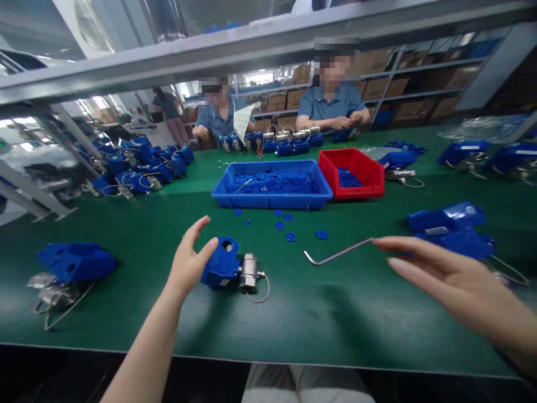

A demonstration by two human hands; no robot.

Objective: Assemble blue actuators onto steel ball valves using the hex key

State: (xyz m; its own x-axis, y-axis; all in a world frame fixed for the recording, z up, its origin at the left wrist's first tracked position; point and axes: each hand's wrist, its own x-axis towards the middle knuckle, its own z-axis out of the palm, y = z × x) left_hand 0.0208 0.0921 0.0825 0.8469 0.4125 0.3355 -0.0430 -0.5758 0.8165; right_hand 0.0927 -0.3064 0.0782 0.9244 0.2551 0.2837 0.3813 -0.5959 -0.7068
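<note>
Right hand (455, 279) flanks one hex key (344, 252), left hand (188, 263) one blue actuator (222, 266).

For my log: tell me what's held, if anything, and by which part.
Nothing appears held: the left hand is open near the blue actuator, the right hand open near the hex key; contact unclear.

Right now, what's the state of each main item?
Left hand: open, contact with blue housing unclear.
Right hand: open, contact with hex key unclear.
Hex key: bent near one end.
Blue housing: top hole open, valve attached.
Blue tray: uncovered, holding blue discs.
Red bin: uncovered, holding blue parts.
</note>
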